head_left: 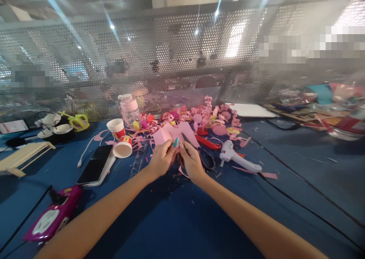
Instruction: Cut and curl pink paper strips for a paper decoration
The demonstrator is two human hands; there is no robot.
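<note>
My left hand [162,158] and my right hand [191,161] are close together above the middle of the table, fingers pinched. At my left thumb and fingertips shows a small teal piece [176,142]; its kind is unclear. Whatever is between my right fingertips is hidden. Just behind both hands stands folded pink paper [163,134]. Dark-handled scissors [210,163] lie beside my right hand, their blades partly hidden by it. A red-handled tool [209,142] rests a little farther back, right of the paper.
A white glue gun [241,159] with a black cord lies right. Pink paper cutouts [196,117] are heaped behind. To the left are paper cups [122,147], a bottle [129,109], a phone [95,164] and a purple power strip [54,215]. A perforated metal panel [176,42] bounds the back.
</note>
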